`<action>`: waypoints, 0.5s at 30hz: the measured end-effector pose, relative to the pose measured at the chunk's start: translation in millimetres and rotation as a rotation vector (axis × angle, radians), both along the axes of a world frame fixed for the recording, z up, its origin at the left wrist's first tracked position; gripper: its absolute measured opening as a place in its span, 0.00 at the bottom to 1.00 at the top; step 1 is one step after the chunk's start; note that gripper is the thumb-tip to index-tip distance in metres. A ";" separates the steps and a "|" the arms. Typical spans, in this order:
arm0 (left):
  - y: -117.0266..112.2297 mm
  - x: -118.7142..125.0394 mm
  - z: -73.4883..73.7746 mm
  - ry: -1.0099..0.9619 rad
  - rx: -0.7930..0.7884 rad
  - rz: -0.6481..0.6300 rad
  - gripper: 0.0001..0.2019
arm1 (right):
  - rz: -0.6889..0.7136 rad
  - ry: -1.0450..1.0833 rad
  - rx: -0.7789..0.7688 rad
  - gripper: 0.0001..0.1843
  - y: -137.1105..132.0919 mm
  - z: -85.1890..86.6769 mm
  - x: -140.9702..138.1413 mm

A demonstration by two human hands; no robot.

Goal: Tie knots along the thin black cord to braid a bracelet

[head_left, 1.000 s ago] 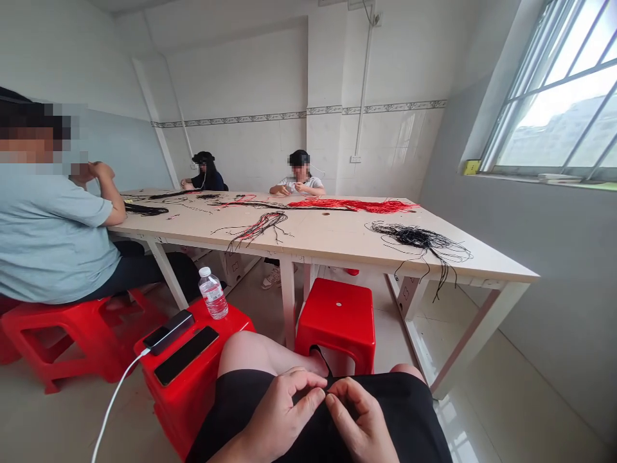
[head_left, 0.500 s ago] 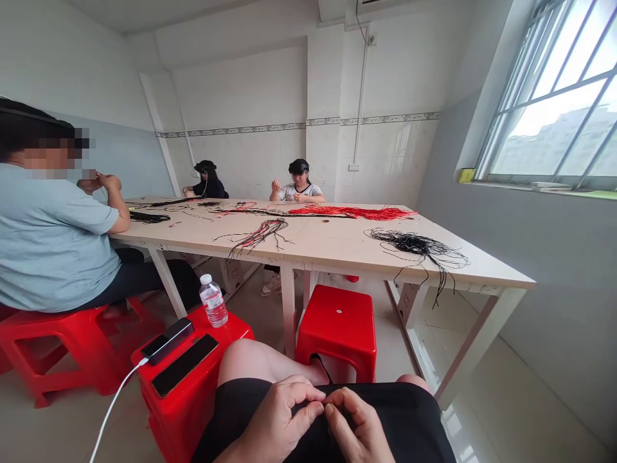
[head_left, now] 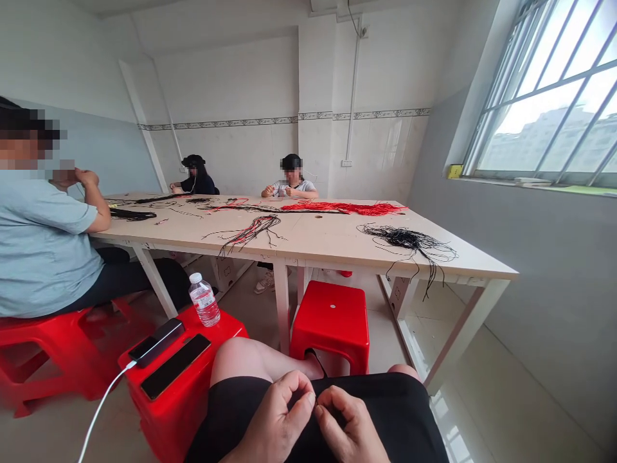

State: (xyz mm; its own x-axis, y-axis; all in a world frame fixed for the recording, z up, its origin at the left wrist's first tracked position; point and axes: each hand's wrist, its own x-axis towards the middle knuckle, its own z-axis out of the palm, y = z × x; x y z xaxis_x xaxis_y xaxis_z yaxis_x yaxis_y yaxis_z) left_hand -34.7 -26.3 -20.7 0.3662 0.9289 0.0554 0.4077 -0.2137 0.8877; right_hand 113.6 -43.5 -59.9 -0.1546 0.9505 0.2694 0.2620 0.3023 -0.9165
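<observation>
Over my lap, on the black cloth (head_left: 385,411), my left hand (head_left: 284,411) is closed in a pinch, thumb against index finger. Close beside it, my right hand (head_left: 347,421) pinches in the same way, the fingertips of both hands almost meeting. What lies between the fingers is too small and dark against the cloth to make out. On the table beyond my knees are a tangled bundle of black cords (head_left: 405,239) and a smaller bundle of red and black cords (head_left: 253,233).
Red cords (head_left: 342,208) lie along the far side of the pale table (head_left: 318,247). A red stool (head_left: 330,315) stands before my knees. Left of me, another stool carries a water bottle (head_left: 205,301), a phone (head_left: 176,366) and a power bank (head_left: 157,341). Three people sit around the table.
The whole view has shifted slightly, so the room sits further left. My hands stay pinched together, their fingertips a little further apart. The person across the table has lowered a hand.
</observation>
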 end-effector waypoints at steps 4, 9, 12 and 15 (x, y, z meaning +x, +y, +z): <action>7.9 -4.2 4.2 -0.148 -0.047 0.075 0.14 | -0.042 0.002 -0.026 0.16 0.3 3.9 7.5; 23.4 -11.7 14.6 -0.296 -0.021 0.160 0.12 | -0.253 -0.011 0.076 0.14 2.8 5.6 47.1; 29.9 -13.3 17.5 -0.346 -0.111 0.199 0.12 | -0.378 -0.108 0.086 0.13 4.1 -3.8 82.6; 31.7 -11.9 16.8 -0.338 -0.178 0.202 0.11 | -0.436 -0.207 0.040 0.13 3.3 -17.0 114.5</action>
State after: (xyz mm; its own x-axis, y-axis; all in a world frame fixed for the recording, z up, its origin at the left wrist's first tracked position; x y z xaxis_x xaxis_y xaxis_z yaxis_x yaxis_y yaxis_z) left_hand -46.6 5.4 -3.8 0.1650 0.9859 -0.0264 0.1057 0.0089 0.9944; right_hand 228.1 -40.2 -76.9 0.2020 0.9281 0.3128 0.5483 0.1575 -0.8213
